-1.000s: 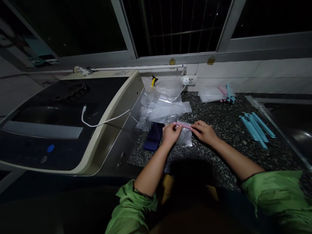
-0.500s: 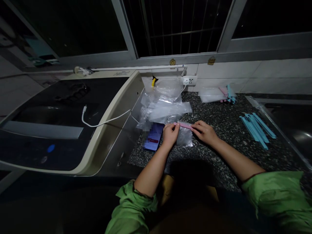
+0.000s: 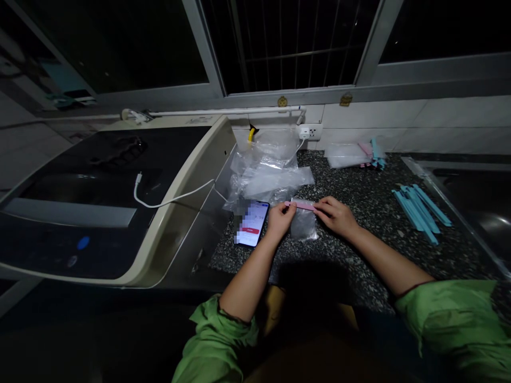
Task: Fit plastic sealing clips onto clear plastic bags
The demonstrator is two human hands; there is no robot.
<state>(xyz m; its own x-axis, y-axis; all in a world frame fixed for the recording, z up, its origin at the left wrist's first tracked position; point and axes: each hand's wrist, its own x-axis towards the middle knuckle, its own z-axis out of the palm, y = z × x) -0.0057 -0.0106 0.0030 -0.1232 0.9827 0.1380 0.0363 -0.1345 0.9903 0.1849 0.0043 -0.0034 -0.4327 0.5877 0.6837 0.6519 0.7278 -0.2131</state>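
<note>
We have left fingers [image 3: 293, 208] and right fingers [image 3: 321, 207] clamped on the pink strip [image 3: 303, 206] near its ends | it lies between them, at the top of the clear bag [image 3: 303, 227] | we judge strip light, rather stiff, bag soft, slippery; better to hold strip ends

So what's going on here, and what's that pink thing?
A person is holding a pink strip with two bare hands: the left hand has one end and the right hand has the other. The strip lies across the upper part of a small clear bag on the speckled counter. A phone with its screen lit is beside the left hand. More clear plastic lies farther back, and some blue strips lie off to the right.
</note>
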